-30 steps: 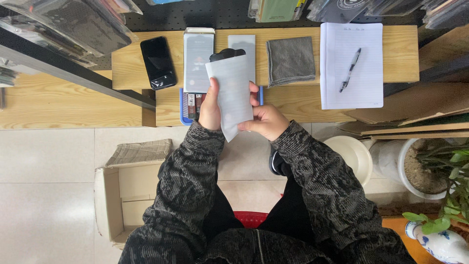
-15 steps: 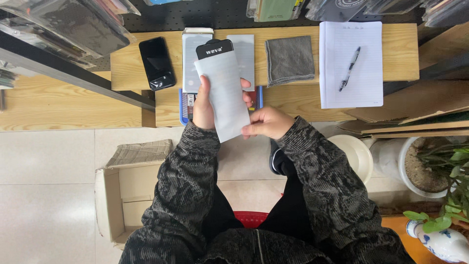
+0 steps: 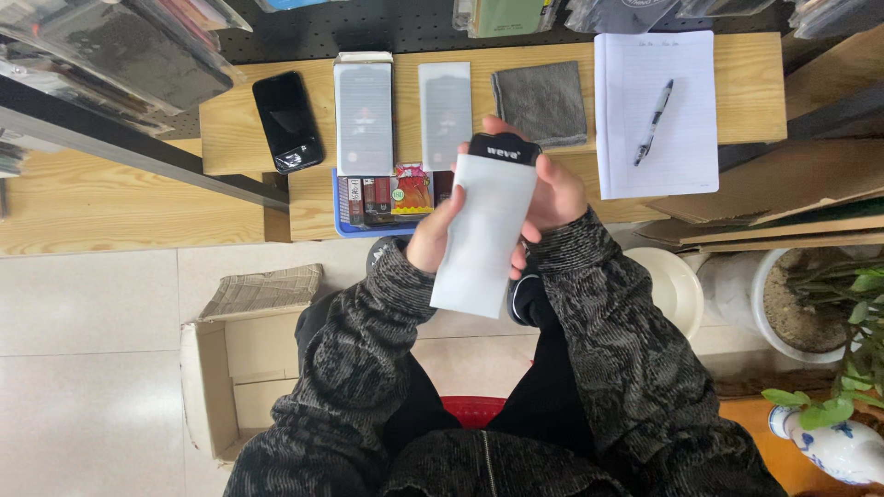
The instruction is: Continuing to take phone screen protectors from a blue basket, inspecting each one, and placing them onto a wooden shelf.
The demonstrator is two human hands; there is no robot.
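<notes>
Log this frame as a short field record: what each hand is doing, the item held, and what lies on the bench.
left hand: grips the left edge of the white sleeve
right hand: holds the sleeve's upper right, by its black cap
white sleeve: flat, long, raised above the lap, slightly tilted
black phone: lies on the bench, far left
two flat packs: side by side behind the sleeve
grey cloth: right of the packs
pen: lies on the lined notepad
cardboard box: open, on the floor at left

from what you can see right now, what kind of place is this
Probably a phone accessory or repair stall. Packaged goods hang on a pegboard above the wooden counter, a black phone lies beside flat screen-protector packs, and both hands hold a white sleeve.
</notes>
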